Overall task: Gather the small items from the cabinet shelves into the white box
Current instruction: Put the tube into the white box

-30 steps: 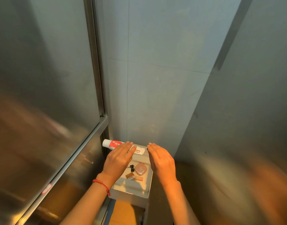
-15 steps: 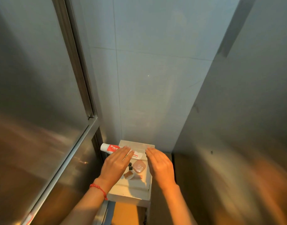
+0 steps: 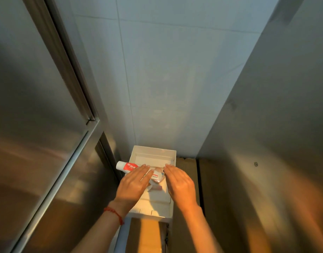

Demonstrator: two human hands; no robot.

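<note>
I hold both hands flat, fingers pressed together, gripping nothing: left hand (image 3: 134, 183) and right hand (image 3: 180, 185) over the white box (image 3: 153, 152). The tube (image 3: 127, 166) overhangs its left rim; light, squashy, best pinched mid-body.

white tube (image 3: 125, 166) with red label, white characters on it too blurred to read

head view | looks steeply down from above | white box (image 3: 152, 151) near bottom centre | tiled wall (image 3: 166, 79) ahead
</note>
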